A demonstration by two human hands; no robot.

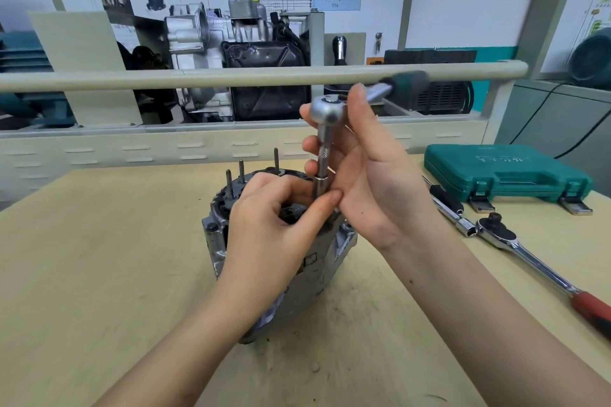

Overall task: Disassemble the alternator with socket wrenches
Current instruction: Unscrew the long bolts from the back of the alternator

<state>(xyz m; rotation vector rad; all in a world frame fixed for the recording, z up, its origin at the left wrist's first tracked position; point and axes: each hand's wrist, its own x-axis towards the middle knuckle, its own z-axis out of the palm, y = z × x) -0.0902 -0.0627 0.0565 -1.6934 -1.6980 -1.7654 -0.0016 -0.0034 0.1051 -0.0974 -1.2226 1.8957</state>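
**On the bench: socket being seated on a rear-cover fastener**

Over the wooden workbench (99, 258), from the head camera, the alternator (277, 261) stands on end at centre, rear face up, with three thin studs (241, 172) poking from its top. The left hand (274, 225) rests on that top face, fingers curled, thumb and forefinger pinching the lower end of the socket extension (321, 172) to steer it. The right hand (367, 175) wraps round the upper shaft, fingers curled just under the ratchet head (327, 111); its green handle (405, 84) sticks out to the right, blurred, with nobody gripping it.

My read: this is the alignment step, socket going onto a bolt near the rim, not yet a turning stroke. Whether the socket is fully home I cannot tell; the fingers hide the tip. Next move calls for the right hand to shift out to the handle while the left keeps the extension upright, or the socket may slip off.

Off to the right lie a second ratchet with a red grip (542, 268), a loose deep socket (458, 218), and a closed green tool case (506, 172).
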